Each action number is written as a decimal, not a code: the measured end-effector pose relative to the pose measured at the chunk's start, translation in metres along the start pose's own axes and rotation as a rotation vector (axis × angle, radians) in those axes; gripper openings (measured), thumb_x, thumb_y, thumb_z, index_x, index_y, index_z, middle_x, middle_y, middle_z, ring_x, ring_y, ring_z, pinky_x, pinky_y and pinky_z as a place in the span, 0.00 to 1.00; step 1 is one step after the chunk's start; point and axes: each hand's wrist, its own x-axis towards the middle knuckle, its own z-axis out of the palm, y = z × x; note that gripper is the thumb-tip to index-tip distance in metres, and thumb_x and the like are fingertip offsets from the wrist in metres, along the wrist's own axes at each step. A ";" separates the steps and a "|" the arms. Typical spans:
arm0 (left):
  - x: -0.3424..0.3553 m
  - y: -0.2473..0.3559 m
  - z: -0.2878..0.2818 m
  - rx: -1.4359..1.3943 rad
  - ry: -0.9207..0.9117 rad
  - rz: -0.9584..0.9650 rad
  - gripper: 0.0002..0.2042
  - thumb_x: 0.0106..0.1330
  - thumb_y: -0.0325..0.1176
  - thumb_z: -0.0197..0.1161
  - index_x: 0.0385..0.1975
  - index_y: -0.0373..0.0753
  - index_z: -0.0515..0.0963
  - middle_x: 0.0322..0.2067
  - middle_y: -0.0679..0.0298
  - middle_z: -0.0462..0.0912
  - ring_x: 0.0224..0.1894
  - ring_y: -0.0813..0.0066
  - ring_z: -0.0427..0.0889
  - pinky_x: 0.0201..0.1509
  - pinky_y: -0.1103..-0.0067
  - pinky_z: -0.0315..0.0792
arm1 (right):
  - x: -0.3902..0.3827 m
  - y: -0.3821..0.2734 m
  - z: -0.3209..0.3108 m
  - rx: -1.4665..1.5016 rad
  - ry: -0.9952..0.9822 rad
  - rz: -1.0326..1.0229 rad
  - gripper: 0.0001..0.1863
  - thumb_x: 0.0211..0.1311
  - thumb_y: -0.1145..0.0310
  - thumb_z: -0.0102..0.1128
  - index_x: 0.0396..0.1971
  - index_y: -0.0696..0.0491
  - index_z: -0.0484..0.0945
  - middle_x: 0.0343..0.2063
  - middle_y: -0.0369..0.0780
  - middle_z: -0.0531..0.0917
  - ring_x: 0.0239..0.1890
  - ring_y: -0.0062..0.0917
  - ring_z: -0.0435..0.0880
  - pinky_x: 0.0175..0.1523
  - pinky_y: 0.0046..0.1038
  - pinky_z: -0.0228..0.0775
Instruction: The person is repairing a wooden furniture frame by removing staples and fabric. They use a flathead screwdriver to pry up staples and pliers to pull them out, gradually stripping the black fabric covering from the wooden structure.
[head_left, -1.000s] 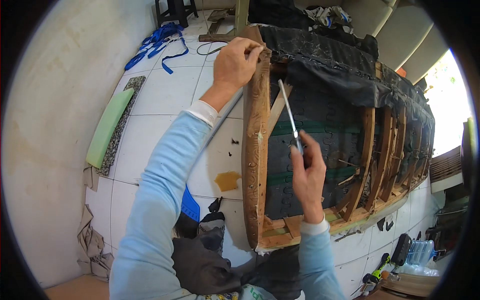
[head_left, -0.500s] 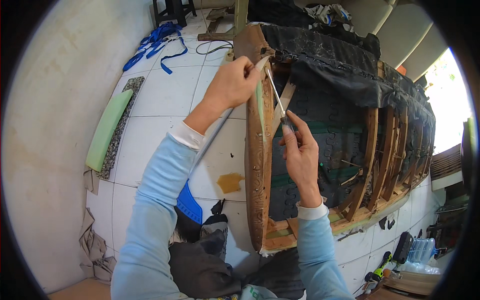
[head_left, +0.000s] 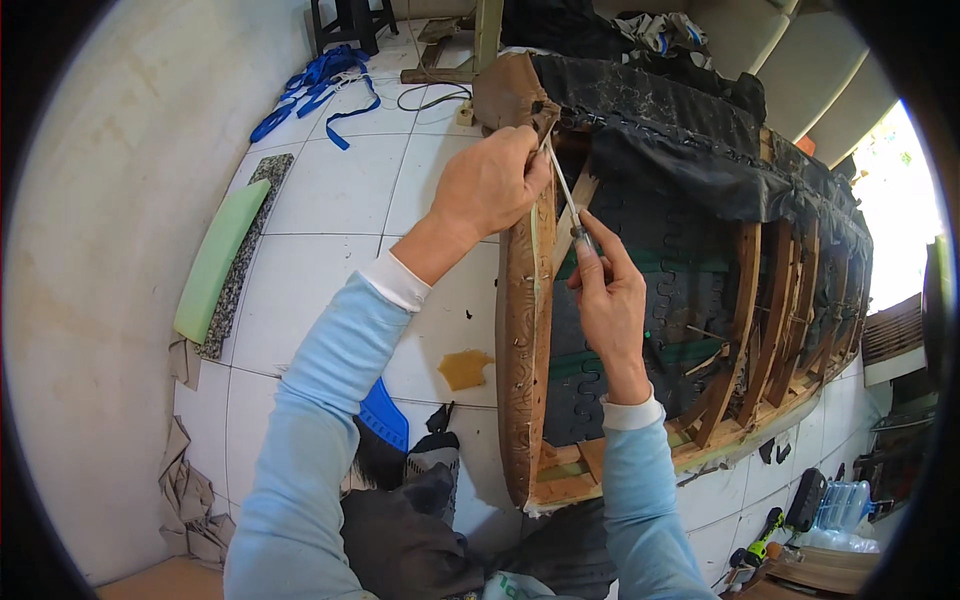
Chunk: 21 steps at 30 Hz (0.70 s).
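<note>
A sofa frame lies tipped over with its open underside toward me, brown upholstery cover (head_left: 522,375) wrapping its near wooden rail (head_left: 543,340). My left hand (head_left: 490,182) is closed at the upper part of this rail, pinching the cover's loose edge, which shows a pale underside. In my right hand (head_left: 612,285) is a screwdriver (head_left: 565,185), gripped by its handle with the index finger stretched along it. Its thin metal shaft points up and left, and the tip is at the cover's edge beside my left fingers. The exact contact is partly hidden.
Black lining (head_left: 680,170) hangs over the frame's far side, with wooden slats (head_left: 745,320) at right. On the tiled floor lie blue straps (head_left: 310,90), a green foam piece (head_left: 222,260), a blue broom (head_left: 383,415) and a yellowish scrap (head_left: 465,370). Tools (head_left: 765,535) are at lower right.
My left hand has shifted down and right along the rail, and less of the pale flap shows. The screwdriver stays near the cover's edge. The whole view has shifted slightly.
</note>
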 end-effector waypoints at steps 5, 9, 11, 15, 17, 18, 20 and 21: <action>-0.001 -0.007 0.001 -0.022 -0.006 0.050 0.13 0.79 0.39 0.59 0.36 0.35 0.75 0.34 0.48 0.83 0.39 0.40 0.83 0.42 0.54 0.76 | 0.005 0.010 0.005 0.027 -0.012 -0.034 0.19 0.84 0.67 0.59 0.68 0.54 0.82 0.27 0.34 0.84 0.28 0.15 0.79 0.36 0.23 0.74; -0.003 -0.009 0.001 -0.105 -0.001 0.027 0.13 0.79 0.38 0.59 0.37 0.35 0.75 0.35 0.48 0.82 0.39 0.40 0.83 0.43 0.54 0.76 | -0.001 0.006 0.004 0.152 -0.041 0.042 0.20 0.84 0.67 0.59 0.69 0.55 0.82 0.25 0.31 0.81 0.27 0.13 0.76 0.35 0.22 0.71; -0.004 -0.011 0.001 -0.130 0.003 0.026 0.13 0.80 0.38 0.59 0.37 0.35 0.75 0.34 0.48 0.82 0.39 0.41 0.82 0.43 0.54 0.76 | -0.006 -0.005 0.002 0.174 -0.035 0.114 0.20 0.84 0.67 0.59 0.69 0.55 0.81 0.25 0.30 0.79 0.26 0.12 0.74 0.33 0.21 0.69; -0.004 -0.012 0.004 -0.138 0.009 0.042 0.13 0.80 0.38 0.59 0.37 0.34 0.74 0.34 0.47 0.81 0.38 0.40 0.81 0.44 0.54 0.75 | 0.002 0.001 0.009 0.146 -0.008 0.055 0.20 0.84 0.68 0.60 0.69 0.54 0.82 0.24 0.29 0.78 0.26 0.11 0.72 0.31 0.21 0.66; -0.004 -0.014 0.006 -0.151 0.014 0.064 0.12 0.80 0.37 0.58 0.37 0.34 0.74 0.34 0.46 0.80 0.39 0.40 0.80 0.44 0.54 0.75 | 0.010 0.005 0.001 0.069 -0.037 -0.030 0.19 0.83 0.68 0.60 0.68 0.53 0.83 0.24 0.29 0.77 0.26 0.11 0.72 0.31 0.21 0.64; -0.004 -0.017 0.007 -0.161 0.017 0.082 0.12 0.80 0.37 0.58 0.37 0.34 0.73 0.33 0.46 0.79 0.39 0.39 0.80 0.44 0.54 0.74 | 0.016 0.007 -0.006 0.029 -0.053 -0.076 0.19 0.83 0.69 0.61 0.68 0.53 0.83 0.24 0.29 0.77 0.26 0.10 0.71 0.30 0.20 0.64; 0.000 -0.018 0.013 -0.190 0.020 0.128 0.12 0.80 0.36 0.57 0.37 0.34 0.73 0.33 0.45 0.78 0.39 0.39 0.79 0.44 0.54 0.74 | 0.034 0.018 -0.033 -0.003 -0.142 -0.089 0.19 0.81 0.70 0.62 0.67 0.52 0.84 0.22 0.28 0.75 0.25 0.10 0.70 0.30 0.20 0.62; 0.002 -0.017 0.015 -0.199 0.020 0.151 0.11 0.80 0.35 0.57 0.37 0.34 0.72 0.33 0.45 0.77 0.38 0.39 0.79 0.44 0.54 0.74 | 0.043 0.017 -0.044 -0.018 -0.179 -0.085 0.20 0.81 0.69 0.62 0.68 0.51 0.84 0.22 0.28 0.75 0.24 0.10 0.69 0.30 0.20 0.61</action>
